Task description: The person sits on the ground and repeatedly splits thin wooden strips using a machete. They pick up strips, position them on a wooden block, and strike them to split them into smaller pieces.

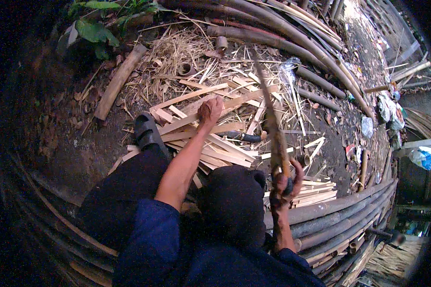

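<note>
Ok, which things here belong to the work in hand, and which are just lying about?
In the work:
Long narrow tool, in the right hand
Pale strip, apparently gripped by the left hand
Strip pile near the right wrist, probably

Seemingly just lying about:
Log, upper left
Clear plastic, right
Blue-and-white bag, far right

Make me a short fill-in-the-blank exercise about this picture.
The right hand holds a long, narrow brown tool whose far end points toward the picture's ____ edge.
The left hand, at a flat, pale wooden strip, is ____ rather than open.
The broad-leaved plant at upper left is coloured ____.

Missing words: top; closed; green.
</note>
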{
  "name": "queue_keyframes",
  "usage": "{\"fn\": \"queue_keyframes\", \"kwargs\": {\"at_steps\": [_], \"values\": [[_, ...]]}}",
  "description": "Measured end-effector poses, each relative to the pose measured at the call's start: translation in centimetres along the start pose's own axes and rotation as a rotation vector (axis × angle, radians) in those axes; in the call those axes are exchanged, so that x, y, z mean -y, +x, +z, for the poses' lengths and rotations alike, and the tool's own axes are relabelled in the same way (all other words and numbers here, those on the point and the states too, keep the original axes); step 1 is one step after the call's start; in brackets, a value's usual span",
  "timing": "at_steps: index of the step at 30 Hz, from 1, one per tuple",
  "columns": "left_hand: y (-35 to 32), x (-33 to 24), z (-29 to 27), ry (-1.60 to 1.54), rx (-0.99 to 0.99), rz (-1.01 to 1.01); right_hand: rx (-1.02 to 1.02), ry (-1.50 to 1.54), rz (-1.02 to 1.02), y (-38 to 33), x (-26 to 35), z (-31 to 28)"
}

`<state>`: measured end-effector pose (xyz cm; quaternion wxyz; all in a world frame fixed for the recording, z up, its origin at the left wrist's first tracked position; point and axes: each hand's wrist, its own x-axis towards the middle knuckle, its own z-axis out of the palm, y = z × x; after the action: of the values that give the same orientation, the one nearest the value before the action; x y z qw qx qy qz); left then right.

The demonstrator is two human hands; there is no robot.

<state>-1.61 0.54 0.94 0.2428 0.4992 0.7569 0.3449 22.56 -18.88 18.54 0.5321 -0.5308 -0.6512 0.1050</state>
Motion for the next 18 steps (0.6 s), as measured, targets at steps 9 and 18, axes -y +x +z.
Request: {"fn": "queue_keyframes", "kwargs": {"at_steps": [9,18], "values": [[1.4,3.3,1.8,-0.308,-0.096,-0.262,0.425,-0.007,0.145,-3.5,-1.4,7.0],[4.6,5.2,3.2,-0.334,-0.153,-0.306,0.595,-0.004,0.073,-4.8,-1.7,4.9]]}}
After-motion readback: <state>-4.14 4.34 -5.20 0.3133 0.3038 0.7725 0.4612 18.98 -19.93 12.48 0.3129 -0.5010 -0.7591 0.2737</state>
